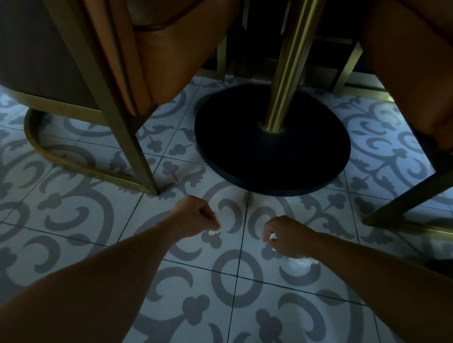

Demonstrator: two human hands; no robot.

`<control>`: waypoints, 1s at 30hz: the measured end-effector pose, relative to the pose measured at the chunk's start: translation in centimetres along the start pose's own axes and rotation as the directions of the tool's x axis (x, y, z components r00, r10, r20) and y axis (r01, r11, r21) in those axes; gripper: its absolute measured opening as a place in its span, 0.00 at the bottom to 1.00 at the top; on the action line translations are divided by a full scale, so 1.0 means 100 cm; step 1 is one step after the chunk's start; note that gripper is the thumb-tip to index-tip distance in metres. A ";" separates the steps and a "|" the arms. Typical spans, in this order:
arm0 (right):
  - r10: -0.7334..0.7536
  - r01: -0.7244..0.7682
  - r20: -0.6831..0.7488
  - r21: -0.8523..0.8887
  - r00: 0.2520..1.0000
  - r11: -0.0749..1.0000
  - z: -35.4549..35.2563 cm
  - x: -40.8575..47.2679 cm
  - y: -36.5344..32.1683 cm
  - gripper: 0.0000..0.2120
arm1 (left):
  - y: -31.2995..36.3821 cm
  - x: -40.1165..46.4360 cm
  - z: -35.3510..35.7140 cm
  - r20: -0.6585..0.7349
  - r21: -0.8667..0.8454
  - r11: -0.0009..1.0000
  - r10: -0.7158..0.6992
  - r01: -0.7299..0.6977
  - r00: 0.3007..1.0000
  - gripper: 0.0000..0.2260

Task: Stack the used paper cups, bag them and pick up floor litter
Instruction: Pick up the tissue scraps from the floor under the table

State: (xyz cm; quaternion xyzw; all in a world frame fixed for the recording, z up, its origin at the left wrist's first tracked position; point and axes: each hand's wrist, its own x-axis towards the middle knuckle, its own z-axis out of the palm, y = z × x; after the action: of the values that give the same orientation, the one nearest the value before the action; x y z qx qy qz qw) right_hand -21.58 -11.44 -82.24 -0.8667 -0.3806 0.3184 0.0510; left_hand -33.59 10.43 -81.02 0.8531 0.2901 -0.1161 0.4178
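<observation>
A small white scrap (213, 232) of litter shows just below centre of the frame, right under the curled fingers of the left hand (195, 215), too small and dim to tell whether it is pinched or lying on the tile. A second white scrap (272, 236) sits at the right hand's (286, 236) fingertips, slightly right of centre; a pale patch (300, 263) shows below that hand.

Café: pedestal table base (271, 142), upholstered chairs (158, 57), patterned tiles (230, 276).
</observation>
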 end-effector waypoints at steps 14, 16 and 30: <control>-0.004 0.005 -0.039 0.035 0.999 0.999 0.003 0.001 0.004 0.07 | 0.003 0.002 0.001 0.086 -0.359 0.927 -0.081 0.106 0.993 0.12; 0.001 0.001 -0.044 0.045 0.999 0.999 0.003 0.002 0.006 0.07 | 0.004 0.002 0.000 0.105 -0.396 0.908 -0.100 0.133 0.989 0.11; -0.017 0.020 -0.054 0.051 0.998 0.999 0.004 0.003 0.008 0.08 | 0.001 0.000 -0.004 0.222 -0.474 0.873 -0.003 0.111 0.975 0.13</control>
State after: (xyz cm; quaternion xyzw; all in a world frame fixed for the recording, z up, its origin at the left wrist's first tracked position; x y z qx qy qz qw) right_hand -21.16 -11.79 -82.98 -0.8698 -0.3788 0.3041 0.0864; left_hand -33.55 10.70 -80.76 0.6950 0.2880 -0.1436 0.6429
